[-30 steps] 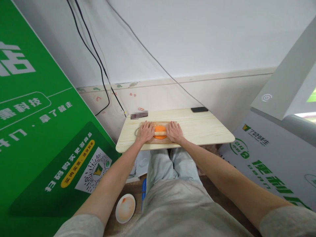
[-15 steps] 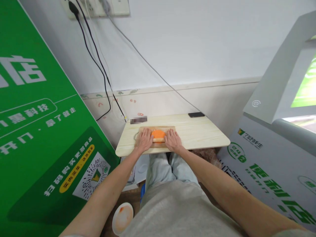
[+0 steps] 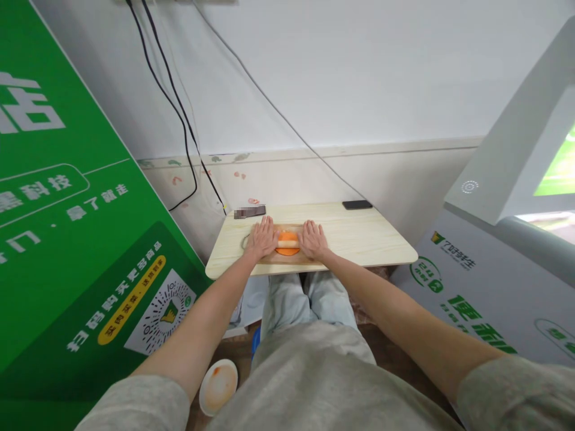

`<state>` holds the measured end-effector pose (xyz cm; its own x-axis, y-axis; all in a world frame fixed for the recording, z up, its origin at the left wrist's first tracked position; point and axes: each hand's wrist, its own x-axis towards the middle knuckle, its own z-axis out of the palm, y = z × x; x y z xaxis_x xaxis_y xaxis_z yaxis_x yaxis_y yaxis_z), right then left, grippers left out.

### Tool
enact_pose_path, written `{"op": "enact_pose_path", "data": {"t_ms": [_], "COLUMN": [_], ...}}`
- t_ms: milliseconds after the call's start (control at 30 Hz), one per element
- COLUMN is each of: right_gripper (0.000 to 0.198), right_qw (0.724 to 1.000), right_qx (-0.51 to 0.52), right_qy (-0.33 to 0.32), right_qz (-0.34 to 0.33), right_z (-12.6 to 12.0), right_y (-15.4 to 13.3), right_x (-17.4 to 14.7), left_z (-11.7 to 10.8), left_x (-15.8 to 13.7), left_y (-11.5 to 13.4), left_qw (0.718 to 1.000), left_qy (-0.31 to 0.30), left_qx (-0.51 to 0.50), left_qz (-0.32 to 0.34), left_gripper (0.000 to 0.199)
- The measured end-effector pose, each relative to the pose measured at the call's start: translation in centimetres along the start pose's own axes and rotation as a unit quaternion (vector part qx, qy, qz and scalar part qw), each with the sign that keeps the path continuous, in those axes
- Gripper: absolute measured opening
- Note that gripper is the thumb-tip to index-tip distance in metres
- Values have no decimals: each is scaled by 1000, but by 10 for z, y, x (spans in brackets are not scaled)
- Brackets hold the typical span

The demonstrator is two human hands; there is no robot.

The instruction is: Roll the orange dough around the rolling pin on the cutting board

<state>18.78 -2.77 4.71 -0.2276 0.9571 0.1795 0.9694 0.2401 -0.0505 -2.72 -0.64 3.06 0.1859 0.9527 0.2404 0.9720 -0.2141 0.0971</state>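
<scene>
A pale wooden rolling pin (image 3: 288, 244) lies crosswise over flat orange dough (image 3: 287, 252), with orange showing on both sides of it. Under the dough is a wooden board (image 3: 294, 261). My left hand (image 3: 263, 238) presses on the pin's left end, its fingers stretched flat and pointing away from me. On the right end rests my right hand (image 3: 313, 240), palm down with fingers extended and slightly apart. Both palms hide the ends of the pin.
The board sits near the front edge of a light wood table (image 3: 359, 239). Two dark phones, one left (image 3: 250, 212) and one right (image 3: 357, 205), lie along its back. Cables (image 3: 184, 126) hang by the wall. A stained white lid-like dish (image 3: 218, 387) is below left.
Both hands have pushed the rolling pin away from me across the dough, so more orange shows on the near side. The view has also shifted slightly.
</scene>
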Motion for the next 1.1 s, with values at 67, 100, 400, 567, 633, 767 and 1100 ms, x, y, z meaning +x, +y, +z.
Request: {"op": "enact_pose_path", "data": {"t_ms": [67, 100, 400, 567, 633, 767, 1100], "right_gripper": [73, 74, 77, 77, 77, 74, 69], "right_qw": [1000, 1000, 999, 999, 1000, 1000, 999], "right_qx": [4, 6, 15, 14, 12, 5, -18], "right_qy": [-8, -12, -38, -25, -15, 5, 34], "right_qz": [-1, -1, -26, -27, -24, -14, -16], "right_z": [2, 3, 11, 12, 10, 5, -3], "right_y": [3, 4, 18, 17, 14, 8, -2], "right_x": [12, 18, 60, 56, 48, 29, -13], "left_z": [1, 1, 7, 5, 2, -6, -7], "left_x": [9, 14, 46, 43, 36, 18, -19], "left_y": [-1, -2, -8, -7, -5, 2, 12], "left_qw": [1000, 1000, 1000, 1000, 1000, 1000, 1000], "left_qy": [-1, -3, 1, -7, -15, -21, 5], "left_qx": [-2, -3, -17, -14, -12, -4, 17], "left_qz": [-2, -3, -1, 6, 8, 19, 18], "left_gripper": [74, 74, 74, 75, 74, 73, 71]}}
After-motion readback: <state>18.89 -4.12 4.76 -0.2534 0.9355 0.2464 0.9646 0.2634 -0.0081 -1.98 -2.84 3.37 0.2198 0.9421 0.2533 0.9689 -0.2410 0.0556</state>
